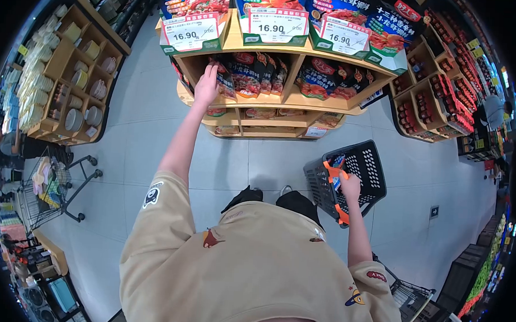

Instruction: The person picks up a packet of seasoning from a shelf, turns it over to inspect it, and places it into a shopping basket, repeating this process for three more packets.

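My left hand (206,86) reaches up to the left compartment of the wooden display shelf (328,102). Its fingers are stretched out, with the tips right at the edge of a dark seasoning pouch (226,82). More dark blue and red seasoning pouches (247,74) stand beside it in the same compartment. Low on my right, the fingers of my right hand (350,187) are wrapped round the orange handle of a black shopping basket (368,160). Inside the basket lies a small blue and red package (337,163), partly hidden by the handle and my hand.
Price cards (275,25) and larger pouches line the shelf top. Crockery shelves (80,90) stand left, above a shopping cart (47,186). Shelves of red-capped jars (430,99) stand right. Another cart (407,297) is behind me at the right, on grey floor tiles (246,166).
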`<state>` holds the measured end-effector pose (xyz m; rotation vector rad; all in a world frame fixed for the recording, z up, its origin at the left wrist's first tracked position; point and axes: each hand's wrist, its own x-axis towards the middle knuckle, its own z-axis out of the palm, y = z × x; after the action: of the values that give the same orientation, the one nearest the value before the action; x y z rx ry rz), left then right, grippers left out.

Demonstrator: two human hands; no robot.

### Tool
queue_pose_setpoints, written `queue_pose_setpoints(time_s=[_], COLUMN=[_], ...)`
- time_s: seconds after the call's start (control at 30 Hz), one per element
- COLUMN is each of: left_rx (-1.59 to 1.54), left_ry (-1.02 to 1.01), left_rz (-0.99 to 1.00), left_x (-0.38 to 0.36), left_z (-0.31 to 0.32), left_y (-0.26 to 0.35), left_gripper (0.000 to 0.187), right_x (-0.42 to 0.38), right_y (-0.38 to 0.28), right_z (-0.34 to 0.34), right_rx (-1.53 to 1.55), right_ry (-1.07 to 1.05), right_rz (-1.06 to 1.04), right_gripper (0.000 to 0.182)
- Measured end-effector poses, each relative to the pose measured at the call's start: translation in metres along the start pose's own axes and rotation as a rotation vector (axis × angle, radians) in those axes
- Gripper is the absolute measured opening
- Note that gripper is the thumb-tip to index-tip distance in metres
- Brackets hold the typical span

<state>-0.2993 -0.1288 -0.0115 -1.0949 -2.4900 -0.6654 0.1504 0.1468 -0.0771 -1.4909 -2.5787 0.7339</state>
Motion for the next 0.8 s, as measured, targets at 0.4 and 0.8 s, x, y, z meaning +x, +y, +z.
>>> queue_pose_setpoints(time_s=[0.4,0.8], left_rx=[0.197,-0.095], left_ry=[-0.06,-0.036], left_rz=[-0.007,0.341], left_x=[0.028,-0.024], left_z=[0.005,-0.008], left_y=[-0.015,0.023], left_gripper=[0.013,0.01], right_x=[-0.008,-0.005], right_y=[-0.018,-0.011], right_z=[-0.015,-0.009], right_rx=[-0.011,-0.077], right_ry=[-0.007,0.006], right_rz=[0.085,0.08], right_gripper=[0.044,0.043])
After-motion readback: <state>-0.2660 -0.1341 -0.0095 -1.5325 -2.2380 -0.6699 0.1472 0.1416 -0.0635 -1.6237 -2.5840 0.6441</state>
